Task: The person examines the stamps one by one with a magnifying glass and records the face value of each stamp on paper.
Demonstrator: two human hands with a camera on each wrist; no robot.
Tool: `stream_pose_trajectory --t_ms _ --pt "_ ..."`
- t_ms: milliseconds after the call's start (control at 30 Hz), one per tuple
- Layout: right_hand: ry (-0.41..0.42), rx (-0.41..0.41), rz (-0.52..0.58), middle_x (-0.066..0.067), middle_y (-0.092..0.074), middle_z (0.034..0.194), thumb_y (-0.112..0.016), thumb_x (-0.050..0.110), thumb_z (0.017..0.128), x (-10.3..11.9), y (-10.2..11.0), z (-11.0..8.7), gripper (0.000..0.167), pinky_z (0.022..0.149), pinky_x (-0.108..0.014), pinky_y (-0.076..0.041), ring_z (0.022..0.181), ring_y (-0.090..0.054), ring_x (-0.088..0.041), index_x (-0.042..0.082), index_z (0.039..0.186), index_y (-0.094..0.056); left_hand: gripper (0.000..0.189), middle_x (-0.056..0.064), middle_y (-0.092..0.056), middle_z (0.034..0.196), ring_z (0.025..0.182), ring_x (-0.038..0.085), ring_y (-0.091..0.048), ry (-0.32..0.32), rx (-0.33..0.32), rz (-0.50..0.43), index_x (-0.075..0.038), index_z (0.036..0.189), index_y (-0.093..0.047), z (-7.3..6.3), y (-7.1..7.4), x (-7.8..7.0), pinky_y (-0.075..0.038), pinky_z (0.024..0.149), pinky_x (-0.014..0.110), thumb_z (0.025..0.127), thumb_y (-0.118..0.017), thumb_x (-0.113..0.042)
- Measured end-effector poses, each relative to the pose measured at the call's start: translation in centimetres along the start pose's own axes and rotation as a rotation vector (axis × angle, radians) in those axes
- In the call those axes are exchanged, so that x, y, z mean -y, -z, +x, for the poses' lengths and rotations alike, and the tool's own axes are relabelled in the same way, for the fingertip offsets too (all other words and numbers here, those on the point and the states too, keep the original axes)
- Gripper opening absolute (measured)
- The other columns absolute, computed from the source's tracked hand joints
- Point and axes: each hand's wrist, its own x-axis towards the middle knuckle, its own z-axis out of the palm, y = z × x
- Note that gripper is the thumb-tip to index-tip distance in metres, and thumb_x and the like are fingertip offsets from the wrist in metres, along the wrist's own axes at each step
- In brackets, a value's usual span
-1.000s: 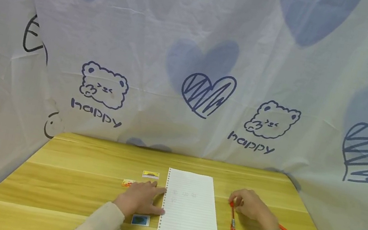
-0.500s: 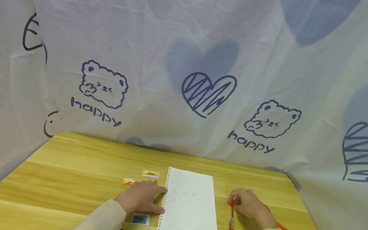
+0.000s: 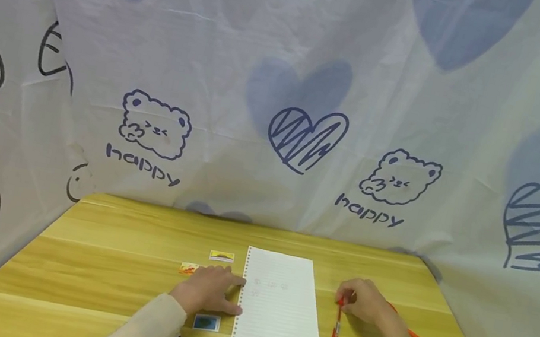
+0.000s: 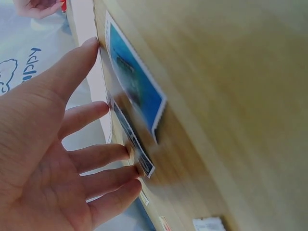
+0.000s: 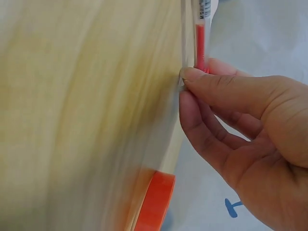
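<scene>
A white lined sheet with a punched left edge lies on the wooden table; faint writing shows near its top. My left hand has thumb and fingertips at that edge, fingers spread. Beneath and beside it are small stamp-like pictures: a blue one, a dark one under the fingers, a yellow one and a red-and-yellow one. Right of the sheet, my right hand pinches the far end of a red pen. A thin greyish strip also meets its fingertips; its kind is unclear.
A curved orange band lies beside the right forearm, partly hidden by it; the right wrist view shows its broad face. Patterned white cloth hangs behind and at both sides of the wooden table.
The pen's near end has swung left, so it now points almost straight toward me. My right hand has barely shifted, and my left hand stays at the sheet's edge.
</scene>
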Motion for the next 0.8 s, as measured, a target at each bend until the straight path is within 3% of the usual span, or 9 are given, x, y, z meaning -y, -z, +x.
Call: stream_pose_trajectory --t_ms 333,533,800 --pt "0.034 -0.124 0.042 0.006 -0.061 0.074 -0.08 -0.005 0.08 -1.0 1.0 -0.3 0.02 0.065 -0.021 -0.046 0.07 -0.051 0.0 0.01 0.086 -0.069 0.066 0.011 -0.064 0.143 0.131 0.037 -0.059 0.009 0.017 -0.01 -0.021 0.14 -0.064 0.1 0.3 -0.1 -0.046 0.108 0.061 0.085 -0.078 -0.055" --pt "0.037 -0.139 0.084 0.004 -0.062 0.077 -0.08 -0.001 0.084 0.0 1.6 -0.3 0.015 0.068 -0.021 -0.049 0.073 -0.055 -0.003 0.007 0.092 -0.07 0.066 0.011 -0.063 0.145 0.134 0.037 -0.057 0.019 0.023 -0.035 -0.021 0.14 -0.064 0.1 0.1 -0.1 -0.044 0.111 0.062 0.085 -0.079 -0.055" --pt "0.059 -0.132 0.107 0.004 -0.064 0.079 -0.071 -0.007 0.088 1.3 1.5 0.6 0.016 0.07 -0.022 -0.052 0.075 -0.056 -0.002 0.008 0.093 -0.069 0.066 0.012 -0.064 0.143 0.131 0.038 -0.058 0.007 0.014 -0.029 -0.02 0.14 -0.065 0.1 0.1 0.1 -0.045 0.109 0.061 0.085 -0.079 -0.054"
